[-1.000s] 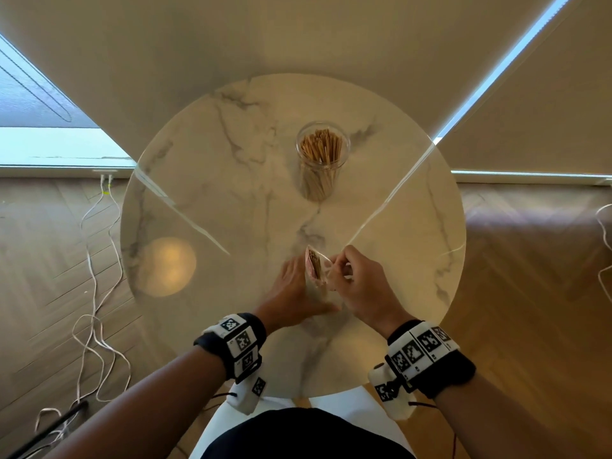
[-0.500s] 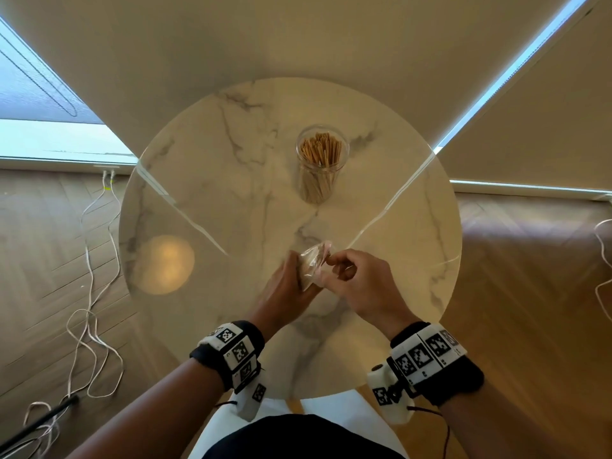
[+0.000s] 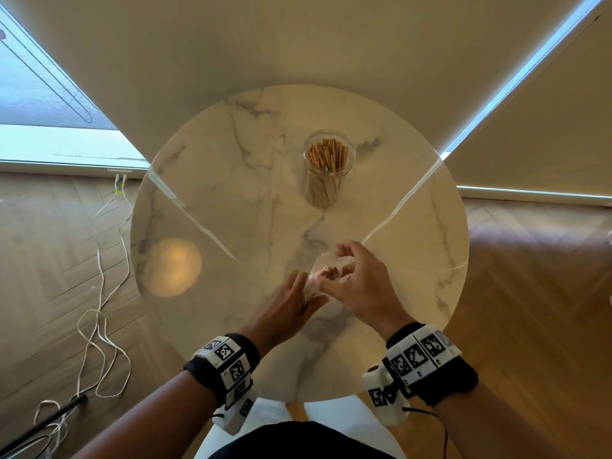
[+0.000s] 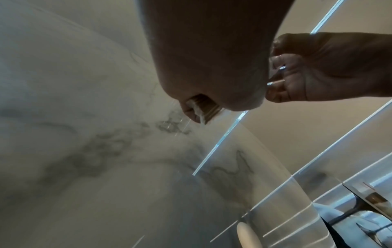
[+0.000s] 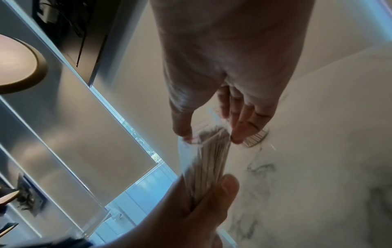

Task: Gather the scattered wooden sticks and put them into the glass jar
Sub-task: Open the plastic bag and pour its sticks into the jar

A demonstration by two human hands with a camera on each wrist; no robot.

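Note:
A glass jar (image 3: 328, 167) packed with wooden sticks stands upright past the middle of the round marble table (image 3: 205, 200). Nearer to me, both hands hold a small clear plastic bag of sticks (image 3: 325, 274) just above the tabletop. My left hand (image 3: 306, 291) grips the bag's lower end between thumb and fingers. My right hand (image 3: 339, 271) pinches the bag's upper edge. The right wrist view shows the bag of sticks (image 5: 208, 156) slanting between the right hand (image 5: 208, 134) above and the left thumb (image 5: 224, 186) below, with the jar (image 5: 257, 138) behind. No loose sticks show on the table.
White cables (image 3: 102, 293) trail over the wooden floor left of the table. A warm round light reflection (image 3: 172, 268) lies on the table's left side. My wrists carry black bands with marker tags. Blinds close off the far side.
The bag has turned from upright to slanted, and its open end with the stick tips now shows. My right hand has shifted to the bag's upper edge; the left stays at its lower end.

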